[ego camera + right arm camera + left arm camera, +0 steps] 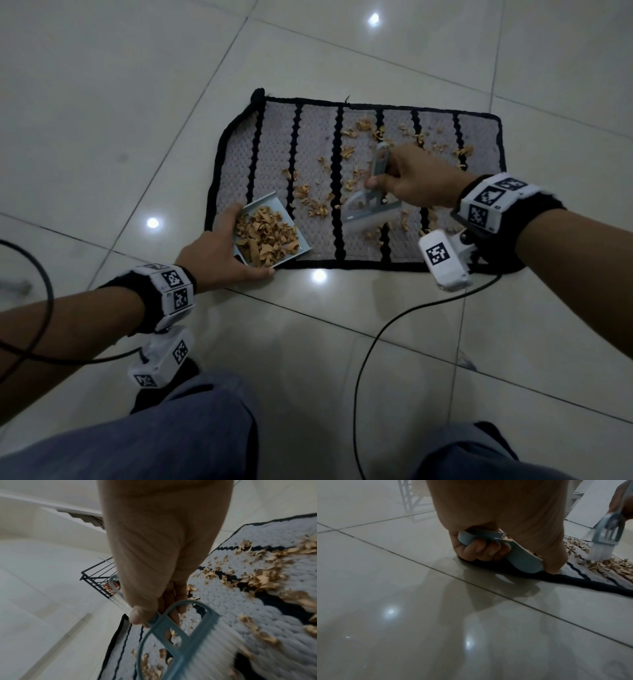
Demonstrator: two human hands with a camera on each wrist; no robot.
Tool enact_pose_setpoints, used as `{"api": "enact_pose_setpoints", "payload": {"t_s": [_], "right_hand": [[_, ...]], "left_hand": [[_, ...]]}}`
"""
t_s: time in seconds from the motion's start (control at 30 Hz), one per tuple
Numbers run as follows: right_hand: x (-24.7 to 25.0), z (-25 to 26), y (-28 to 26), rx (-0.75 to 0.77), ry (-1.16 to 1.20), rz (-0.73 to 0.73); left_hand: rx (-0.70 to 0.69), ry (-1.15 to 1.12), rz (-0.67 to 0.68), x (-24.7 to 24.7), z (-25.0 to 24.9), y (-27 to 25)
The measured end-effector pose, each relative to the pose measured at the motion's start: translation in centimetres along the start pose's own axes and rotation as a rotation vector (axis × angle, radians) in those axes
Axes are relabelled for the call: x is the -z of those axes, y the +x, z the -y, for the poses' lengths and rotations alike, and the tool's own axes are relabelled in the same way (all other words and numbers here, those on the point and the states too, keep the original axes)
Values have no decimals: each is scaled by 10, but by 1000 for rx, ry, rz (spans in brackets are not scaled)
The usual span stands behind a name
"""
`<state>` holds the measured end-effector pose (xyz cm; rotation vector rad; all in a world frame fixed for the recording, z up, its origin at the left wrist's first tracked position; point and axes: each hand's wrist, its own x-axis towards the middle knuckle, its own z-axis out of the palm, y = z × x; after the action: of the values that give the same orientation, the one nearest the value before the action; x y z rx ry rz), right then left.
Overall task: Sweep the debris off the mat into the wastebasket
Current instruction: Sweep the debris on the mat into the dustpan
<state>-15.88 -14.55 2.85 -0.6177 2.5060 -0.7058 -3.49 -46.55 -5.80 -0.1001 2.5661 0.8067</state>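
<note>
On mat: 1 dustpan, left hand gripping | 1 brush, right hand gripping

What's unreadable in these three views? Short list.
- Wastebasket: none identifiable; the right wrist view shows only a black wire basket, partly behind the right hand.
- Dustpan contents: left wrist view, hidden by the left hand; the head view shows shavings.
- Brush bristles: right wrist view, motion-blurred.
- Mat near right corner: head view, behind the wrist camera.
</note>
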Motion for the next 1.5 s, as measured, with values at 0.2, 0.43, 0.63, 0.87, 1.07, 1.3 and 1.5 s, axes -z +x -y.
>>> {"api": "enact_pose_setpoints", "payload": {"t_s": [0.2, 0.43, 0.63, 0.87, 1.07, 1.3, 1.5], "right_hand": [[-21, -11, 1, -49, -113, 75], [-5, -9, 10, -71, 46, -171], [-6, -17, -6, -60, -88, 130], [-6, -24, 1, -104, 60, -156], [-13, -24, 6, -84, 16, 26], [-9, -19, 16, -121, 71, -192], [-30, 5, 24, -47, 76, -31]], "left_hand": [[-7, 9, 15, -6, -5, -2], [-6, -8, 25, -5, -7, -1], [12, 48, 4, -5, -8, -2], [13, 26, -2, -2, -14, -3], [12, 3, 1, -2, -16, -6], [18, 1, -5, -2, -16, -6], [24, 21, -28, -2, -10, -9]]}}
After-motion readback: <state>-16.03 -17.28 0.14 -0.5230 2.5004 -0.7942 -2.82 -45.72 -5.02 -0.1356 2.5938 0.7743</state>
